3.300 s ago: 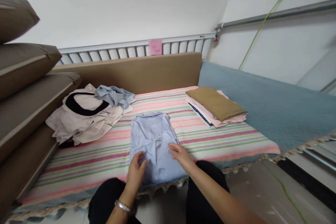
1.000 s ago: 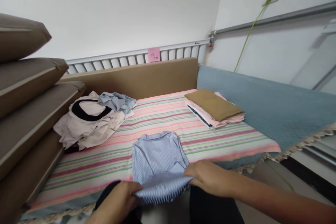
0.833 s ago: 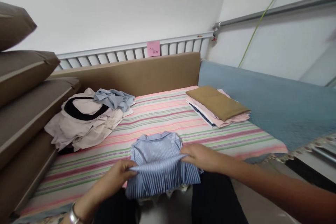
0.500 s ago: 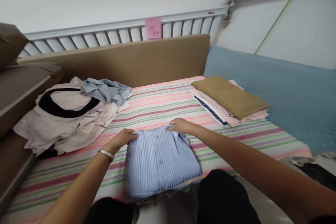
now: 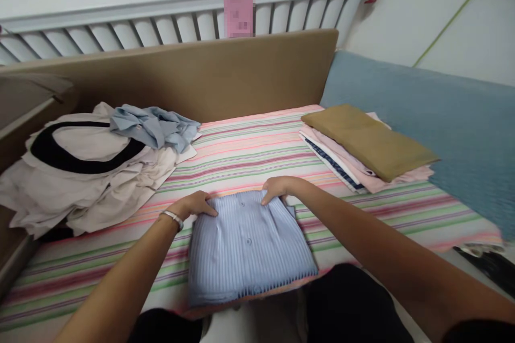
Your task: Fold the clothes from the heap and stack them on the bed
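A blue-and-white striped shirt, folded into a compact shape with buttons down its middle, lies at the front edge of the bed before me. My left hand grips its far left corner, thumb on top and the other fingers tucked out of sight. At the far right corner, my right hand pinches the cloth in the same way. A bit of blue fabric pokes out beside the shirt's right edge. A bracelet circles my left wrist.
Left, a heap of pale clothes has a black-edged opening, with a crumpled light blue shirt on top. Right, a folded stack is topped by an olive cloth. A brown board and a blue padded panel border the striped sheet.
My view has tipped down and closer. Both thumbs now reach further over the shirt's far edge, and the shirt lies flatter there. The piles have not been moved.
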